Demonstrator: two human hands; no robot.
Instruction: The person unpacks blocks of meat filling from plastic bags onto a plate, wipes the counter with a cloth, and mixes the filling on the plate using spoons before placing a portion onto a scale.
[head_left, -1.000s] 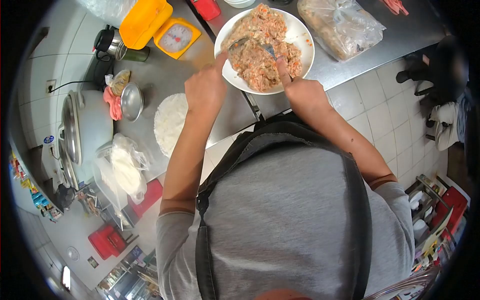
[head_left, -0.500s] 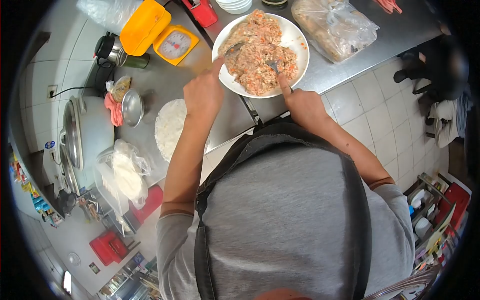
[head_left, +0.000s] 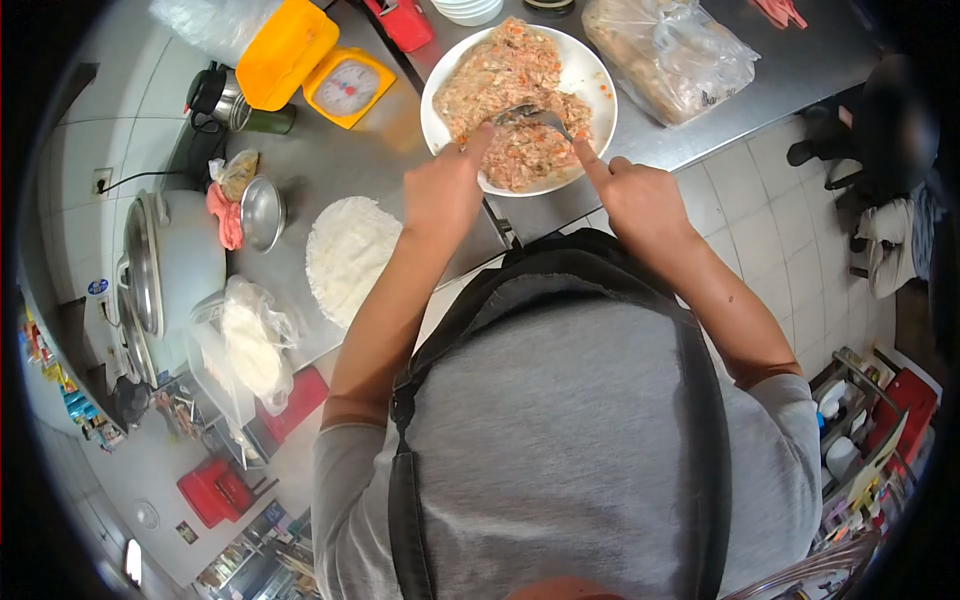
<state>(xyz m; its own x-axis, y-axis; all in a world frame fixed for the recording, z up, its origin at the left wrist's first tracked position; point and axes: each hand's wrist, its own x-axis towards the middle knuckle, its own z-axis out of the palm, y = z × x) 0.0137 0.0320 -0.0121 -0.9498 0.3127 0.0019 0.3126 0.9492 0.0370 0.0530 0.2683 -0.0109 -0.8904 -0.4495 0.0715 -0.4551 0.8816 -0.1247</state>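
Note:
A white plate (head_left: 590, 75) holds a mound of pinkish minced meat mixture (head_left: 500, 72) with orange bits. My left hand (head_left: 440, 195) is closed around a spoon (head_left: 512, 114), whose bowl is in the mixture near the plate's middle. From the right, my right hand (head_left: 640, 200) grips a fork (head_left: 552, 121) with the index finger stretched along it. The heads of the two utensils are close together and partly sunk in the meat; both handles are mostly hidden by my hands.
Left of the plate lie a round white sheet (head_left: 350, 255), a metal bowl (head_left: 263, 214) and a yellow scale (head_left: 350, 85). A plastic bag of food (head_left: 670, 60) stands right of the plate. Farther left are a large pot (head_left: 185, 265) and a bag of white dough (head_left: 255, 345).
My left hand has moved right with the spoon, bringing it beside the fork. My right hand has shifted slightly right and down. The meat is parted near the middle.

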